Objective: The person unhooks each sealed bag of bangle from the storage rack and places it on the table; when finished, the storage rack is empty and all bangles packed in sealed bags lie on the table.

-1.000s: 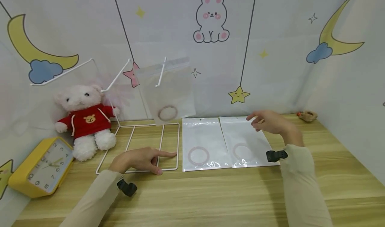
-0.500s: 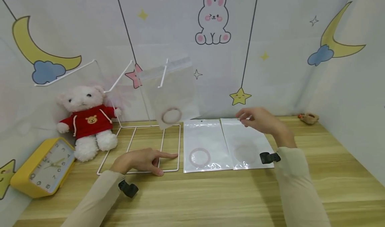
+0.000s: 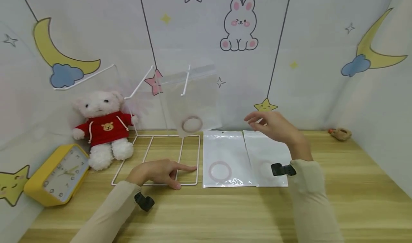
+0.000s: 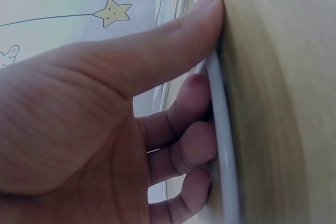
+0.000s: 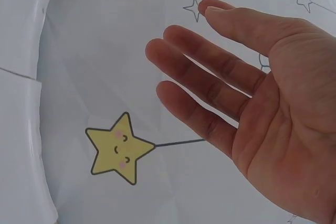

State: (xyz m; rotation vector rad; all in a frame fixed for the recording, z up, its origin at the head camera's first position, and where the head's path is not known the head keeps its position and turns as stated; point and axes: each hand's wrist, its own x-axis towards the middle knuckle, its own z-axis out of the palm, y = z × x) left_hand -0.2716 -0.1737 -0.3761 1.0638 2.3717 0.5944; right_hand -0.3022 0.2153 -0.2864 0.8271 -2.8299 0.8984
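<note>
My left hand [image 3: 161, 171] rests on the base of a white wire rack [image 3: 188, 184]. Its index finger is stretched to the right-hand bar and the thumb presses the front bar; the other fingers bend inside the frame, as the left wrist view shows. On a rack arm [image 3: 186, 80] hangs a clear zip bag [image 3: 206, 100] with a pinkish ring in its lower part. Above the right-hand of two flat white-backed bags [image 3: 257, 148], my right hand [image 3: 273, 127] is raised, holding nothing, fingers loosely bent. The left-hand flat bag [image 3: 222, 148] also contains a pale pink ring.
Behind the rack's left side sits a white teddy bear [image 3: 107, 128] in a red hoodie. A yellow alarm clock [image 3: 61, 175] stands at the left. A small brown object [image 3: 341, 134] lies at the back right. A printed white cloth [image 3: 193, 32] covers the wall.
My right hand has moved left and a little upward above the flat bags. The left hand keeps its place on the rack. The head view has shifted slightly left.
</note>
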